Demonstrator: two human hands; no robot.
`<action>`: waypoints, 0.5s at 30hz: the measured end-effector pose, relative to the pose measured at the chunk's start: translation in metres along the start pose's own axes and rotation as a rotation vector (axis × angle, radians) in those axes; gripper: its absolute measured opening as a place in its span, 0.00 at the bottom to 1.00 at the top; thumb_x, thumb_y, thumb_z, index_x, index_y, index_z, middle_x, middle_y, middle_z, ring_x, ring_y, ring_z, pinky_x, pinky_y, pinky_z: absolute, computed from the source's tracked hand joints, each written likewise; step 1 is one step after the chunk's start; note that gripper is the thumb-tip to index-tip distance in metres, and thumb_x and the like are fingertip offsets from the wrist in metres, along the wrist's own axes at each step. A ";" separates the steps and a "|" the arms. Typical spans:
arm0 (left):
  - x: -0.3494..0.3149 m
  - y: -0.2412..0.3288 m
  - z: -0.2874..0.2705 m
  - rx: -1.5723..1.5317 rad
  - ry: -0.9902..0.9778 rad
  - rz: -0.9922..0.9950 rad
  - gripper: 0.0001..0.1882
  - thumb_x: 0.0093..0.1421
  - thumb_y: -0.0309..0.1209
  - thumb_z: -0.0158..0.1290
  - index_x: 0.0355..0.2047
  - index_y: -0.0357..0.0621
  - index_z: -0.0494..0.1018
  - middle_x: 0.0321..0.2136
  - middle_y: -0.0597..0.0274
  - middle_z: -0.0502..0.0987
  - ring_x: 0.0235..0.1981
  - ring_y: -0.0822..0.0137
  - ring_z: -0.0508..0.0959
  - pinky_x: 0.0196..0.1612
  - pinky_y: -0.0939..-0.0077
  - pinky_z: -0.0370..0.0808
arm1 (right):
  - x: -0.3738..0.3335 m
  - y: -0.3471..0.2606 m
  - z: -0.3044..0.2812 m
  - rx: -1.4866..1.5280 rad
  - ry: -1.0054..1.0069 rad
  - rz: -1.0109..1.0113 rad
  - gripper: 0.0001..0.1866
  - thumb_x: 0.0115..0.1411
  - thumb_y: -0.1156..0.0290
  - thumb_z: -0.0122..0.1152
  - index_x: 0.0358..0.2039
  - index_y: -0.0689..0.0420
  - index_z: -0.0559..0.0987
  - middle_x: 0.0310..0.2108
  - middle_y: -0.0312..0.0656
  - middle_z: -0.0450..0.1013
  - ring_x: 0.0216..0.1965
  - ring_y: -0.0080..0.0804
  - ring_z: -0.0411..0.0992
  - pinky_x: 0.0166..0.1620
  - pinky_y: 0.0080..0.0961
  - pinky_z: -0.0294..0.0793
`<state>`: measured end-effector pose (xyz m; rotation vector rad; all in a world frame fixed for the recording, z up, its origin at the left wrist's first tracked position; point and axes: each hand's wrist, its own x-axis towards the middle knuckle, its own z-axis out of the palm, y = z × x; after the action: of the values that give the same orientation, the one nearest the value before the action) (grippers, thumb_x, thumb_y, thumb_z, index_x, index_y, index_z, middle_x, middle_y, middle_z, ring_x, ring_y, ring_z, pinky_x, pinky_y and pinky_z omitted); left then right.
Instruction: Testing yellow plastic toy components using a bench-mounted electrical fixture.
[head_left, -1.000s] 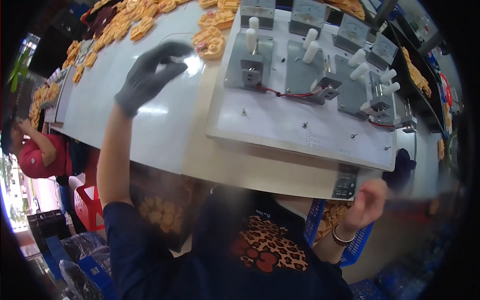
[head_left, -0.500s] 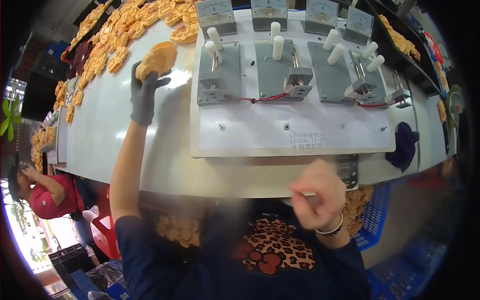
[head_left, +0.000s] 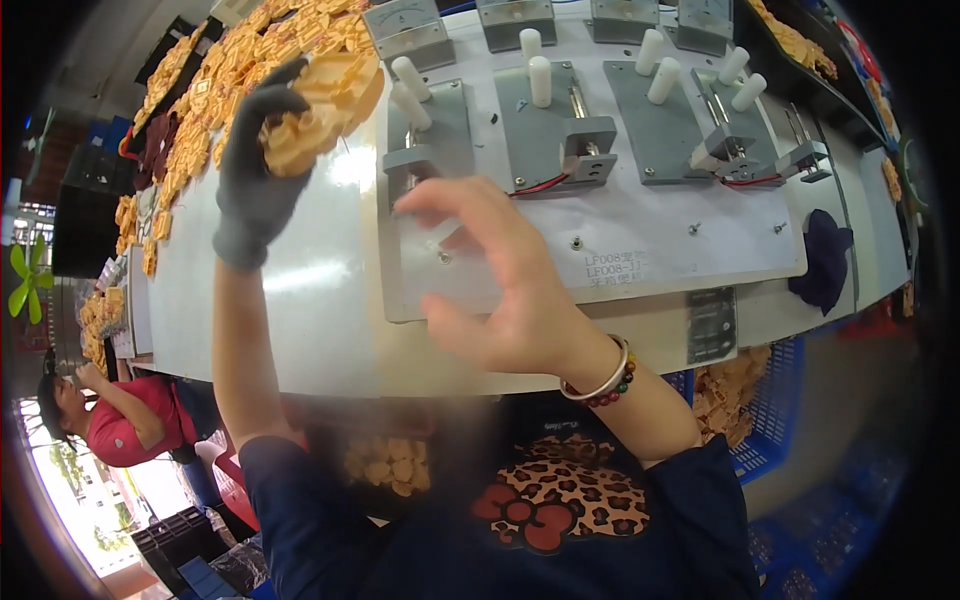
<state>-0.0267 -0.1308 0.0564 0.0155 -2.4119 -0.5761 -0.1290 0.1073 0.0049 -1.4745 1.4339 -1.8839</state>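
Note:
My left hand (head_left: 250, 190), in a grey glove, grips a yellow-orange moulded plastic shell (head_left: 335, 100) at the upper left, its hollow, ribbed inside partly showing. Bare and wearing bracelets, my right hand (head_left: 515, 275) hovers over the front left of a white fixture board (head_left: 650, 225). Its fingers are spread and hold nothing. Grey metal plates with white pegs (head_left: 540, 82), sliding metal clamps (head_left: 590, 145) and red and black wires stand on the board. The right hand partly covers the leftmost clamp.
Several analog meters (head_left: 515, 22) line the board's back edge. A heap of similar shells (head_left: 210, 100) covers the far left of the table. A dark cloth (head_left: 822, 262) lies right of the board. A blue basket (head_left: 770, 420) of orange parts is below the table. Another person (head_left: 135, 425) sits at left.
My right hand has risen from near my chest to the board's front left, its fingers spreading. My left hand has shifted left with the shell, which is tilted to show more of its inside.

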 end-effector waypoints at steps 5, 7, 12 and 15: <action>0.048 0.018 -0.006 0.149 -0.229 0.116 0.17 0.48 0.13 0.55 0.37 0.46 0.71 0.55 0.55 0.72 0.54 0.56 0.74 0.53 0.71 0.71 | 0.001 0.000 0.000 0.006 -0.010 -0.065 0.27 0.41 0.77 0.57 0.47 0.57 0.71 0.39 0.41 0.68 0.38 0.34 0.68 0.39 0.27 0.69; 0.056 0.042 -0.001 0.258 -0.281 0.168 0.17 0.48 0.14 0.54 0.37 0.47 0.72 0.54 0.55 0.72 0.51 0.54 0.76 0.50 0.69 0.73 | 0.000 -0.003 -0.004 0.015 -0.037 -0.014 0.25 0.41 0.79 0.54 0.45 0.58 0.69 0.38 0.47 0.67 0.39 0.47 0.68 0.43 0.35 0.70; 0.065 0.048 -0.009 0.598 -0.238 0.186 0.15 0.49 0.14 0.52 0.36 0.44 0.72 0.55 0.51 0.72 0.50 0.51 0.76 0.50 0.69 0.73 | 0.000 -0.003 -0.004 0.026 -0.024 -0.024 0.26 0.41 0.79 0.54 0.45 0.59 0.69 0.38 0.49 0.66 0.39 0.48 0.68 0.42 0.37 0.70; 0.061 0.043 0.001 0.505 -0.279 0.230 0.18 0.49 0.14 0.51 0.38 0.48 0.74 0.54 0.52 0.72 0.49 0.50 0.76 0.49 0.66 0.75 | 0.000 -0.002 -0.002 0.028 -0.028 -0.031 0.26 0.41 0.78 0.54 0.46 0.59 0.69 0.38 0.49 0.66 0.39 0.49 0.67 0.42 0.37 0.70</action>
<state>-0.0696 -0.1007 0.1091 -0.1340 -2.7179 0.1540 -0.1303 0.1098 0.0069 -1.5126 1.3736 -1.8867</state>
